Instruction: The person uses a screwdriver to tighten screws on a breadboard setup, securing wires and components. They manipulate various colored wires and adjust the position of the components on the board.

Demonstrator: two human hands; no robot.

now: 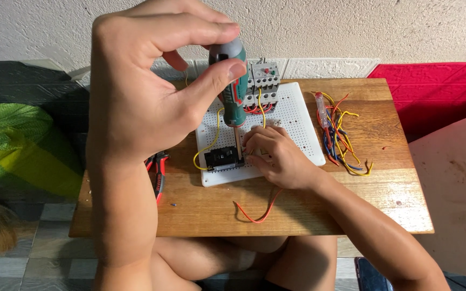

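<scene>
Gripping the green screwdriver (232, 81) upright in my left hand (146, 81), fingers closed on its cap, I steady the black component (221, 157) on the white board (297, 118) with my right hand (276, 156), fingers curled; loose wires (341, 140) at the frame's right remain unconnected.

Smooth brown wood table (297, 215); white plastic board (297, 124) full of holes; shiny green plastic screwdriver handle (233, 86); rough wall (351, 27).

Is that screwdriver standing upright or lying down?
Upright. The left hand grips the screwdriver by its handle top, shaft pointing down onto the white board.
</scene>
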